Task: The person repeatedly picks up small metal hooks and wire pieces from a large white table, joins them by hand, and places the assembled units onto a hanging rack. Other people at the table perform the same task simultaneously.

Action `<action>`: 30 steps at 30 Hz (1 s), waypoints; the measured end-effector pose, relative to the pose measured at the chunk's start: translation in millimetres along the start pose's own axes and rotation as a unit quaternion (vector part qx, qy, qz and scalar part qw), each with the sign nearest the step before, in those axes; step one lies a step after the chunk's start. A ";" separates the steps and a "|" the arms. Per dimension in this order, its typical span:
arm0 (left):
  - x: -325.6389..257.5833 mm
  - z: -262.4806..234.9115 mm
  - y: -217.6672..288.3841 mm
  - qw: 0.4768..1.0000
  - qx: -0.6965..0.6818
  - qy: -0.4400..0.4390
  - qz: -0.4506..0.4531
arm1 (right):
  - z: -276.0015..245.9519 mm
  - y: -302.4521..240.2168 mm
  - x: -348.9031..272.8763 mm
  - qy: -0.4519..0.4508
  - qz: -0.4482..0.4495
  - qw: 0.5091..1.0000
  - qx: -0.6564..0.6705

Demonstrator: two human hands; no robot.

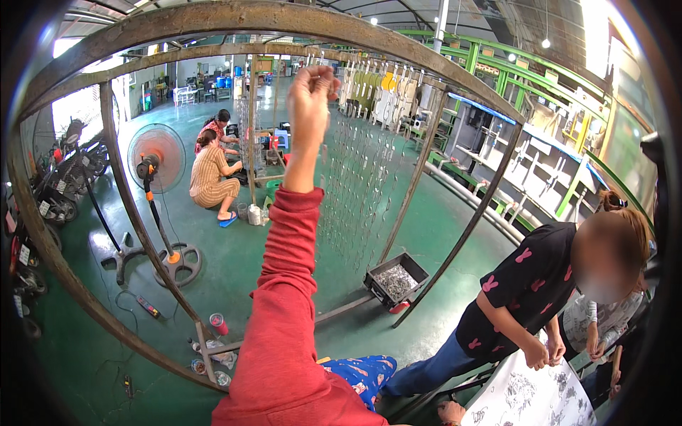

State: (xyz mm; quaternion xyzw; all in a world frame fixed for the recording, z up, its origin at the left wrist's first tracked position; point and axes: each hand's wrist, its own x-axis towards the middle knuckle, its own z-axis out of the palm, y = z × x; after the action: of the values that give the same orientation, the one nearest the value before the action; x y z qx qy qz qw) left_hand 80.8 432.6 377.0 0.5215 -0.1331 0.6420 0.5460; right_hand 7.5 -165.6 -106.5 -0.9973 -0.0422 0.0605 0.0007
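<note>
Reaching far up, 1 hand (311,96) in a red sleeve (288,298) pinches its fingertips (328,79) narrow at the rusty metal frame (213,21), where rows of small metal hooks (359,177) hang just right of it; whether it grips 1 cannot be told. Which hand it is cannot be told either. Near right, a person in black (529,284) bends over a printed sheet (529,397). Below the hooks sits a black tray of metal parts (396,280). Far left, 2 people sit beside a standing fan (156,153).

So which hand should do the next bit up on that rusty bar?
Probably the left. The left hand is raised up by the rusty bar, with its fingers pinched shut right beside the hanging hooks. The right hand is out of view, so it would have farther to go.
</note>
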 end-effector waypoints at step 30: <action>244.4 -60.5 -120.6 0.989 0.095 -0.081 0.078 | -28.1 2.5 -18.4 -0.003 -0.011 1.000 -0.024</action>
State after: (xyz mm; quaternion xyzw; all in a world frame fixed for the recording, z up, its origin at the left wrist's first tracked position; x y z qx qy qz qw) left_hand 184.6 659.3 502.7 0.6093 -0.1551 0.6483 0.4295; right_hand -7.1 -169.5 -76.3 -0.9963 -0.0550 0.0628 -0.0228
